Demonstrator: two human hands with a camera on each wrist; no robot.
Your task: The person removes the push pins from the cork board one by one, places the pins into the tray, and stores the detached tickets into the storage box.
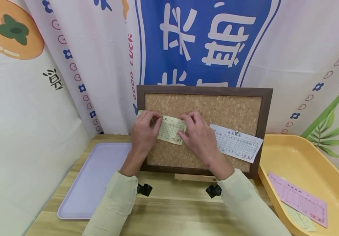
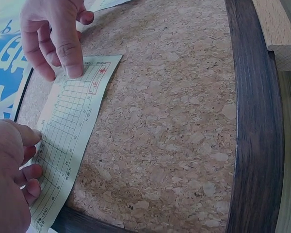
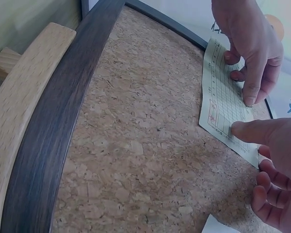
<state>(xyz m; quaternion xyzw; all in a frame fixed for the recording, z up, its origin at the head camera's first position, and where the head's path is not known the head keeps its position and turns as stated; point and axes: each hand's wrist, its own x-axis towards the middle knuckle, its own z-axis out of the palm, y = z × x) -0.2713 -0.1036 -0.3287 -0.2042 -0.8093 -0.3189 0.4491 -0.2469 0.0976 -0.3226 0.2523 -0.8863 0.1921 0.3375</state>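
Note:
A pale yellow receipt slip (image 1: 170,129) lies tilted against the upper left of a framed corkboard (image 1: 181,157). My left hand (image 1: 145,129) pinches with thumb and index finger at the slip's top edge, near its middle; what sits between those fingertips is hidden. At the slip's right end my right hand (image 1: 200,137) grips the edge, its thumb (image 3: 245,130) on the printed face and the other fingers at the edge. On the board's right side hangs a white receipt slip (image 1: 235,144), held by a shiny pin (image 1: 237,132) and overlapping the frame.
A lilac tray (image 1: 98,177) lies on the wooden table (image 1: 181,216) at left. The yellow tray (image 1: 314,157) at right holds a pink slip (image 1: 300,200) over another yellow slip (image 1: 299,218). Below the board shows a wooden stand (image 1: 196,178); a printed curtain (image 1: 113,65) hangs behind.

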